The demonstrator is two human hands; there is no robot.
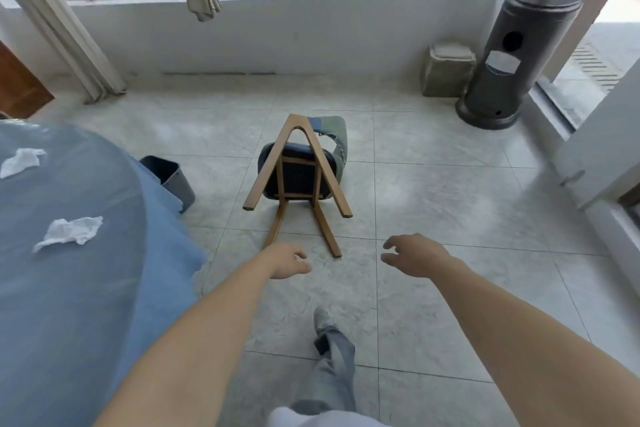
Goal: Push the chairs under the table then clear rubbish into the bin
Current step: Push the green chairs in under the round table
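At the left of the frame we see the table [79,288] under its blue cloth. A chair [299,177] lies tipped over on the floor tiles at centre, legs toward us. The grey bin [173,180] sits beside the table's edge. Two crumpled papers [71,232] rest on the cloth. Our left hand [285,260] and right hand [414,255] reach forward, fingers loosely apart, gripping nothing.
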